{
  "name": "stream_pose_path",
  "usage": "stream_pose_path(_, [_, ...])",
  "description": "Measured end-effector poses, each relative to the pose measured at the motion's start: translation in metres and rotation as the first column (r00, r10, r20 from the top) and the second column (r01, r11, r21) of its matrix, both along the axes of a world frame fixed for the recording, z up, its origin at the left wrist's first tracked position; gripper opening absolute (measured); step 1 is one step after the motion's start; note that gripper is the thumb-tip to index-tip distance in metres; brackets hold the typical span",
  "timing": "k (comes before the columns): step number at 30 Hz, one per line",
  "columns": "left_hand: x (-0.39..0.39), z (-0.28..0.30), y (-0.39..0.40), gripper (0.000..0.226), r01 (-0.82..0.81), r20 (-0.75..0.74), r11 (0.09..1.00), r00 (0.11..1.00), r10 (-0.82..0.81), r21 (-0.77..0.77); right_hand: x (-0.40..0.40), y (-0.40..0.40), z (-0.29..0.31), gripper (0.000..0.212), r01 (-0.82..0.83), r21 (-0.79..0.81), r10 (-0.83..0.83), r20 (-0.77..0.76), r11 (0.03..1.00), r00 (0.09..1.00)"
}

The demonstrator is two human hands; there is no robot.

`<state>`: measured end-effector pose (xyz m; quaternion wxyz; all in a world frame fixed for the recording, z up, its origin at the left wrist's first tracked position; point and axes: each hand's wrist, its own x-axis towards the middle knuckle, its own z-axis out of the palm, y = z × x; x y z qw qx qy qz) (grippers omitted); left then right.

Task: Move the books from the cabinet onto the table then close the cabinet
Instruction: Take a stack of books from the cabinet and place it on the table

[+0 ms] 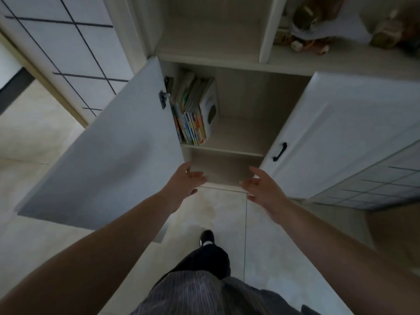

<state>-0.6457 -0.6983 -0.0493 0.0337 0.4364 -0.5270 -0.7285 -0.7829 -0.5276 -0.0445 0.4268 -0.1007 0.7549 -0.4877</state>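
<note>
Both hands are empty, fingers loosely spread. The left hand point(184, 183) reaches just past the lower edge of the open left door point(102, 155); whether it touches the door is unclear. The right hand point(261, 189) hangs near the right door point(329, 137), beside its black handle point(280, 152). The books point(195, 112) stand upright, leaning at the left end of the cabinet point(245, 133) upper shelf. Their colourful spines carry print too blurred to read. Soft toys point(309, 26) sit on the open shelf above.
</note>
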Motion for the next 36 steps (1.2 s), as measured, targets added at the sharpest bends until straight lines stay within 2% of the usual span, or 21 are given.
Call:
stream_pose_path(5, [-0.054, -0.003, -0.048, 0.069, -0.053, -0.020, 0.997, 0.998, 0.052, -0.060, -0.048, -0.057, 0.003, 0.065, -0.079, 0.016, 0.080, -0.072, 0.997, 0.994])
stream_pose_path(7, [-0.078, -0.006, -0.069, 0.070, -0.054, -0.028, 0.994, 0.998, 0.051, -0.095, -0.067, -0.082, 0.002, 0.064, -0.080, 0.013, 0.081, -0.095, 0.997, 0.992])
stream_pose_path(12, [-0.122, -0.020, -0.113, 0.072, -0.115, -0.067, 0.988, 0.992, 0.109, -0.100, -0.101, -0.135, -0.001, 0.058, -0.081, -0.015, 0.080, -0.039, 0.997, 0.996])
stream_pose_path(15, [-0.142, -0.029, -0.132, 0.063, -0.210, -0.080, 0.973, 0.976, 0.203, -0.098, -0.116, -0.167, -0.006, 0.057, -0.123, 0.011, 0.123, -0.037, 0.992, 0.992])
stream_pose_path(18, [-0.151, -0.038, -0.147, 0.092, -0.194, -0.020, 0.943, 0.980, 0.196, -0.271, -0.130, -0.194, -0.019, 0.063, -0.151, 0.021, 0.151, 0.008, 0.988, 0.988])
stream_pose_path(20, [-0.157, -0.050, -0.158, 0.099, -0.216, -0.002, 0.924, 0.974, 0.227, -0.316, -0.138, -0.212, -0.030, 0.066, -0.168, 0.020, 0.167, 0.043, 0.986, 0.985])
stream_pose_path(23, [-0.165, -0.065, -0.168, 0.086, -0.274, 0.015, 0.901, 0.955, 0.297, -0.337, -0.146, -0.230, -0.041, 0.064, -0.158, 0.020, 0.157, 0.051, 0.987, 0.986])
stream_pose_path(29, [-0.167, -0.093, -0.171, 0.073, -0.356, 0.047, 0.892, 0.923, 0.383, -0.277, -0.162, -0.254, -0.054, 0.065, -0.190, -0.003, 0.190, 0.054, 0.982, 0.980])
stream_pose_path(36, [-0.178, -0.104, -0.165, 0.066, -0.345, 0.073, 0.865, 0.915, 0.396, -0.364, -0.172, -0.273, -0.068, 0.066, -0.248, -0.062, 0.253, 0.096, 0.967, 0.963])
